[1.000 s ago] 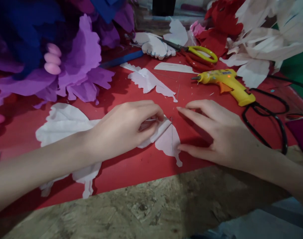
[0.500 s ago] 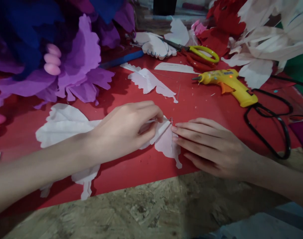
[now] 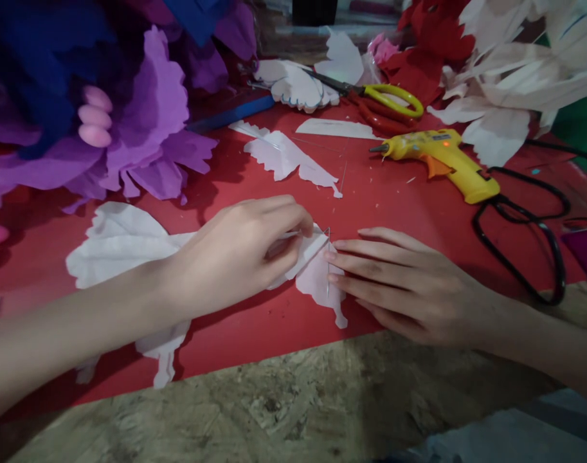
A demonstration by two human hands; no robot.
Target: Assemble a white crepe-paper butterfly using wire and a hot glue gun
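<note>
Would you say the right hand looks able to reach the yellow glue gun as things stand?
Probably yes: the right hand lies near the yellow glue gun, and only the red surface shows between them.

Open mat (image 3: 249,334) in front of left hand (image 3: 240,244), between white paper (image 3: 119,244) and petal (image 3: 317,276); a hand could pass. Only 1 narrow gap between left hand and right hand (image 3: 409,283), petal in it. Behind right hand: glue gun (image 3: 442,161), cord (image 3: 559,273) obstruct.
</note>
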